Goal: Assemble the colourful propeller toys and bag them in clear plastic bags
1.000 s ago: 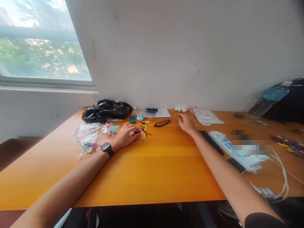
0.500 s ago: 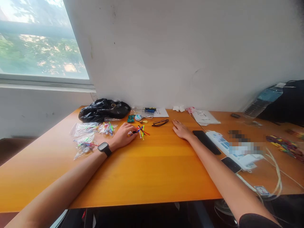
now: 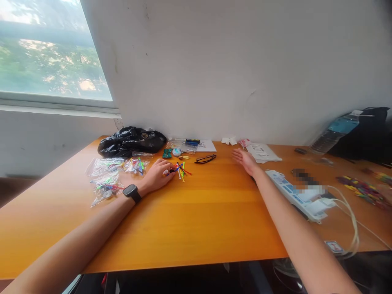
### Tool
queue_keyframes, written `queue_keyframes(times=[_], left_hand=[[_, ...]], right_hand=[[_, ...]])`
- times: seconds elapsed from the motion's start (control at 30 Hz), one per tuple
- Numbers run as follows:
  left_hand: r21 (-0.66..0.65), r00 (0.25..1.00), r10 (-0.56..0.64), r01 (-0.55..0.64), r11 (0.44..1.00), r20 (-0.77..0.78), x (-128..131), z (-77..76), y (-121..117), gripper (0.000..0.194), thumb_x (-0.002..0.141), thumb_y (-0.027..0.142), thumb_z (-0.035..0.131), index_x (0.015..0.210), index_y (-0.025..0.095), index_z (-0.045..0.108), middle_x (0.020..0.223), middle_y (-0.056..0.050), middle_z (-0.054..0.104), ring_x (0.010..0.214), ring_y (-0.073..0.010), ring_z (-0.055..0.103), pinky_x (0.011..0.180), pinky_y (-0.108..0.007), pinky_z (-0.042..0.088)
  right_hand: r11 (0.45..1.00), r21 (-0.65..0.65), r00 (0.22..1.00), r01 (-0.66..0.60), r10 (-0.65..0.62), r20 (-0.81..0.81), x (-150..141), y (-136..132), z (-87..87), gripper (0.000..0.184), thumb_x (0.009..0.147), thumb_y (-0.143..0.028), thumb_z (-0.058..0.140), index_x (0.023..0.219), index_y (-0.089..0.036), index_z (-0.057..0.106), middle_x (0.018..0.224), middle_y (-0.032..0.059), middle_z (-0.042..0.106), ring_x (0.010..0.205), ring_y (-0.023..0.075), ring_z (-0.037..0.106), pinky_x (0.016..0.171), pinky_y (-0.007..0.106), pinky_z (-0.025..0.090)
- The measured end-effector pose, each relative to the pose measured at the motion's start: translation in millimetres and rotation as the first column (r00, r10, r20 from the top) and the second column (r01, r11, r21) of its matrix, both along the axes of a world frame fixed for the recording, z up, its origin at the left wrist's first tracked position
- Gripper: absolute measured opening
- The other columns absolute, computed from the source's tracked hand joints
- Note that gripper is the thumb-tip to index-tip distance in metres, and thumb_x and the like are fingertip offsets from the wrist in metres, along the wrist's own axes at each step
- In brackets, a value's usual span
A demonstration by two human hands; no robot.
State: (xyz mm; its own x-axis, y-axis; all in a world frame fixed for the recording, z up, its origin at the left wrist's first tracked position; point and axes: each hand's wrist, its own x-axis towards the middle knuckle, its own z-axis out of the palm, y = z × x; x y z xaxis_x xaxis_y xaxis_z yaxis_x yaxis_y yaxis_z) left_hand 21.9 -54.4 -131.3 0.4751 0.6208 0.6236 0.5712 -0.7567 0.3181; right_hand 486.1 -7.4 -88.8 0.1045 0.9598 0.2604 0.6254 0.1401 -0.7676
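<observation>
My left hand [image 3: 157,174], with a black watch on the wrist, rests on the table with thumb and fingers apart. Small round dark and white items lie in the gap between them; whether the fingers touch these is unclear. Just beyond the fingertips is a loose pile of thin coloured plastic sticks [image 3: 183,170]. My right hand [image 3: 246,160] is farther right, turned on its side, fingers straight and holding nothing. Between the two hands, farther back, lies a pair of dark-framed glasses [image 3: 206,159].
Clear bags of small parts [image 3: 107,181] lie left of my left hand, before a black plastic bag [image 3: 131,141]. To the right are a white power strip [image 3: 294,192] with cables, papers [image 3: 263,152], a water bottle [image 3: 335,130] and coloured pieces [image 3: 363,190].
My right hand has moved right and turned from palm down onto its side, and its forearm now covers the dark flat object there. My left hand stays by the coloured sticks.
</observation>
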Motion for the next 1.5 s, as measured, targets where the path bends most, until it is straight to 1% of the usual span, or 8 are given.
queue_keyframes(times=[0.13,0.23,0.43,0.63,0.83,1.1,1.27,1.5], left_hand=[[0.003,1.000,-0.002,0.002,1.000,0.001,-0.1,1.4,-1.3,0.015,0.100,0.032,0.065,0.111,0.027,0.075,0.109,-0.005,0.077,0.107,-0.0261,0.065,0.097,-0.043,0.054],[-0.006,1.000,0.011,-0.011,1.000,-0.004,0.5,1.9,-2.1,0.016,0.100,0.033,0.065,0.111,0.027,0.076,0.109,-0.005,0.077,0.107,-0.0264,0.064,0.097,-0.043,0.054],[-0.009,1.000,0.026,-0.026,1.000,-0.005,2.4,4.9,-3.3,0.018,0.103,0.036,0.063,0.110,0.027,0.076,0.107,-0.005,0.077,0.107,-0.0263,0.064,0.098,-0.043,0.054],[-0.081,0.992,-0.049,0.039,0.996,-0.118,2.3,13.5,-11.5,0.039,0.106,0.049,0.057,0.136,0.026,0.069,0.142,-0.009,0.068,0.139,-0.0315,0.055,0.118,-0.051,0.046],[-0.132,0.983,0.001,-0.026,0.991,-0.182,3.1,6.8,-9.8,0.049,0.108,0.052,0.049,0.147,0.025,0.062,0.158,-0.010,0.057,0.153,-0.0361,0.041,0.126,-0.057,0.037],[-0.147,0.996,0.033,-0.044,0.988,-0.078,0.8,9.6,-8.0,0.048,0.113,0.047,0.033,0.141,0.023,0.065,0.147,-0.009,0.065,0.143,-0.0292,0.052,0.123,-0.050,0.041],[-0.229,0.955,0.251,-0.212,0.950,0.156,-4.9,9.3,-4.1,0.054,0.114,0.046,0.024,0.133,0.018,0.066,0.136,-0.011,0.070,0.132,-0.0272,0.060,0.118,-0.047,0.046],[-0.180,0.998,0.018,-0.029,0.983,-0.061,-0.4,6.5,-6.4,0.047,0.112,0.050,0.040,0.143,0.022,0.062,0.154,-0.011,0.060,0.149,-0.0287,0.049,0.127,-0.048,0.038]], right_hand=[[0.950,-0.107,0.851,-0.294,0.210,-0.481,-19.2,-25.7,2.0,0.062,0.106,-0.057,0.026,0.126,-0.018,0.069,0.147,0.0210,0.066,0.135,0.0295,0.066,0.110,0.046,0.056],[0.935,-0.112,0.820,-0.335,0.232,-0.523,-24.8,-36.8,1.4,0.053,0.102,-0.061,0.044,0.117,-0.019,0.071,0.138,0.0199,0.072,0.129,0.0303,0.070,0.107,0.045,0.058],[0.991,0.098,0.990,0.092,-0.102,0.099,-35.6,-31.5,-19.4,0.045,0.091,-0.063,0.064,0.075,-0.021,0.062,0.076,0.0087,0.073,0.076,0.0270,0.072,0.074,0.039,0.059],[0.896,0.220,0.866,-0.386,0.269,0.422,-86.9,-37.7,-44.6,0.032,0.103,-0.039,0.053,0.121,-0.021,0.072,0.134,0.0133,0.073,0.126,0.0294,0.067,0.111,0.048,0.053],[0.898,0.078,0.681,-0.433,0.270,0.681,-108.9,-32.5,-43.3,0.051,0.104,-0.041,0.050,0.144,-0.013,0.066,0.154,0.0177,0.060,0.144,0.0340,0.055,0.125,0.053,0.042],[0.954,0.001,0.618,-0.300,0.194,0.762,-124.4,-6.5,-34.2,0.051,0.106,-0.039,0.047,0.143,-0.007,0.063,0.152,0.0217,0.060,0.142,0.0334,0.056,0.121,0.046,0.042],[0.975,0.037,0.616,-0.218,0.108,0.781,-140.6,-12.0,-24.9,0.037,0.106,-0.029,0.046,0.122,-0.008,0.071,0.131,0.0242,0.070,0.127,0.0357,0.062,0.111,0.048,0.048],[0.824,0.078,0.681,-0.561,0.405,0.610,-198.9,-54.1,-37.4,0.050,0.108,-0.038,0.046,0.152,-0.015,0.055,0.159,0.0164,0.054,0.148,0.0292,0.049,0.125,0.046,0.038]])
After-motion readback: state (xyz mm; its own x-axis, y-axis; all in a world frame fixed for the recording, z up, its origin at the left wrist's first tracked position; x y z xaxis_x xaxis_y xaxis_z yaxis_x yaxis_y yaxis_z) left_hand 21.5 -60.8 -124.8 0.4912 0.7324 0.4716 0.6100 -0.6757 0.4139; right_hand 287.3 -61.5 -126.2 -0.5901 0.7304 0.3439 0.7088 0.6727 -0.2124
